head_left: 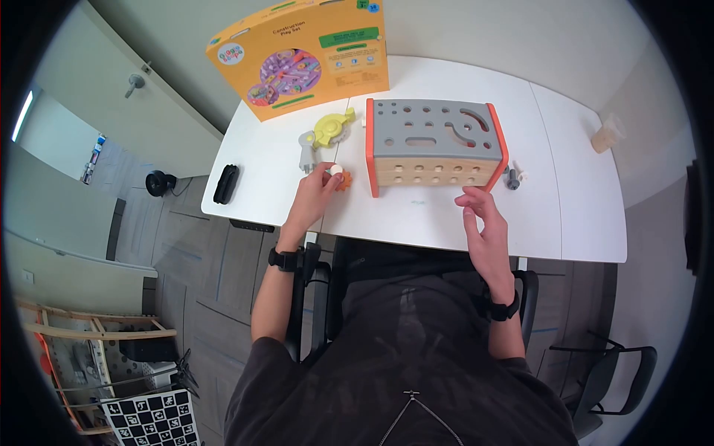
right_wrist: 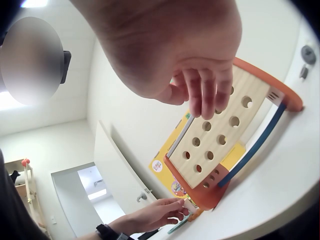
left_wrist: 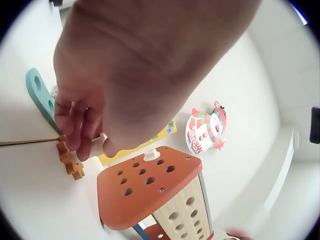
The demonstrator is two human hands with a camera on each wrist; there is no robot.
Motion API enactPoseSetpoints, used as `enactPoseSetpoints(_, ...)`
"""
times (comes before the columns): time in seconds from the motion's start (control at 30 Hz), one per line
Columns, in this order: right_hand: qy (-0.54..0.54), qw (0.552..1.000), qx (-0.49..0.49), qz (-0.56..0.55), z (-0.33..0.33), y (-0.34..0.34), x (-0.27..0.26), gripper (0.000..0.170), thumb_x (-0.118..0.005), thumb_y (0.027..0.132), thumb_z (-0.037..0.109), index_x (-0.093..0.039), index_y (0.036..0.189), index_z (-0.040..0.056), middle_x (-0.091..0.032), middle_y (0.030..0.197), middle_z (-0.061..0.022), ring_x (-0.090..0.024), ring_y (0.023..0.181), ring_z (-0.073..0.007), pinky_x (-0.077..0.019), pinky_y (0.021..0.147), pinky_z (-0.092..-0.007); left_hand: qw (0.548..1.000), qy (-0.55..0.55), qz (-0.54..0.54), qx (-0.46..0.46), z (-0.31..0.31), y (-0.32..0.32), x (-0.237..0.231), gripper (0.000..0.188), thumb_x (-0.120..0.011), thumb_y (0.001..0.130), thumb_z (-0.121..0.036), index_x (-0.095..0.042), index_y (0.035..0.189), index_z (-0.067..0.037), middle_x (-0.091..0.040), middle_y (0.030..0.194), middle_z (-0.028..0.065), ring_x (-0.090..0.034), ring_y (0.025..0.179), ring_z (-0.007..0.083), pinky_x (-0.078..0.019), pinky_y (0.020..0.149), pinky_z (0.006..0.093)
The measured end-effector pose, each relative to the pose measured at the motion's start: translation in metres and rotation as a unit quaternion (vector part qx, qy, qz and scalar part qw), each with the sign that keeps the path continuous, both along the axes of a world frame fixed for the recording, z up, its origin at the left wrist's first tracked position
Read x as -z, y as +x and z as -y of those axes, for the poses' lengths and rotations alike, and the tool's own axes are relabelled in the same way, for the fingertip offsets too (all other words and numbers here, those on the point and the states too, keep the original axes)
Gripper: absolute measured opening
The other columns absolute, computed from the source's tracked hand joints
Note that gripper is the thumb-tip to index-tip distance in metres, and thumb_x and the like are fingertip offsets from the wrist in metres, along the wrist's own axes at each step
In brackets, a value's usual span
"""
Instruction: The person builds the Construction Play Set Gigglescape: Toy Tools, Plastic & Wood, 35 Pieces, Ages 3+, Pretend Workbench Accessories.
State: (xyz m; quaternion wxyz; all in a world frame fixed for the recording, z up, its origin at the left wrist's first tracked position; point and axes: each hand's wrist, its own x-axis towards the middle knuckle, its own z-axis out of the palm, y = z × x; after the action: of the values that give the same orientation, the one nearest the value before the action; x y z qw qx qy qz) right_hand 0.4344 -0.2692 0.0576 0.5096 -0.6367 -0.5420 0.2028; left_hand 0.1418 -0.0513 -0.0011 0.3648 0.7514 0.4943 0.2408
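Note:
My left hand pinches a small white round-headed peg between thumb and fingers. Right beside those fingertips, an orange toy gear lies on the table, partly covered by the hand in the head view. In the left wrist view the gear shows its toothed edge just under the fingers. A toy workbench with a grey top, orange sides and a holed wooden front stands between the hands. My right hand hovers at the workbench's front right corner, fingers loosely bent and holding nothing.
Behind the left hand lie a yellow toy saw and a grey toy piece. A grey screw sits right of the workbench. An orange box stands at the back left, and a black case near the left edge.

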Motion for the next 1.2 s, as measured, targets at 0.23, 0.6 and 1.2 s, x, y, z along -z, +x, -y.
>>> enactPoseSetpoints(0.23,-0.1,0.987,-0.126,-0.015,-0.006,-0.016,-0.008,0.024,-0.057,0.106,0.006,-0.065,0.128,0.0004,-0.076,0.112,-0.016,-0.075,0.103,-0.0292,-0.0575,0.09,-0.0381,0.998,-0.046,0.031,0.032,-0.013,-0.004,0.018,0.039,-0.065,0.108,-0.028,-0.064,0.134,0.002,-0.076,0.105,0.0155,-0.075,0.094,0.0237,-0.0577,0.081,0.0349)
enactPoseSetpoints(0.6,-0.15,0.949,-0.202,0.189,-0.061,-0.082,0.03,0.05,-0.068,0.102,0.022,-0.053,0.145,0.0011,-0.074,0.094,-0.0175,-0.073,0.09,-0.0396,-0.058,0.081,-0.0484,0.982,-0.153,0.063,0.087,0.013,0.004,-0.01,0.034,-0.068,0.106,-0.03,-0.066,0.131,-0.006,-0.075,0.11,0.0044,-0.07,0.093,0.0123,-0.056,0.079,0.0282)
enactPoseSetpoints(1.2,-0.153,0.922,-0.208,0.288,-0.087,-0.094,0.069,0.049,-0.073,0.1,0.028,-0.052,0.135,0.0008,-0.073,0.078,-0.0232,-0.073,0.075,-0.0462,-0.0578,0.067,-0.0538,0.959,-0.179,-0.053,0.213,0.021,-0.001,-0.024,0.035,-0.07,0.104,-0.025,-0.067,0.132,-0.005,-0.076,0.105,0.0075,-0.069,0.099,0.0157,-0.0541,0.088,0.0303)
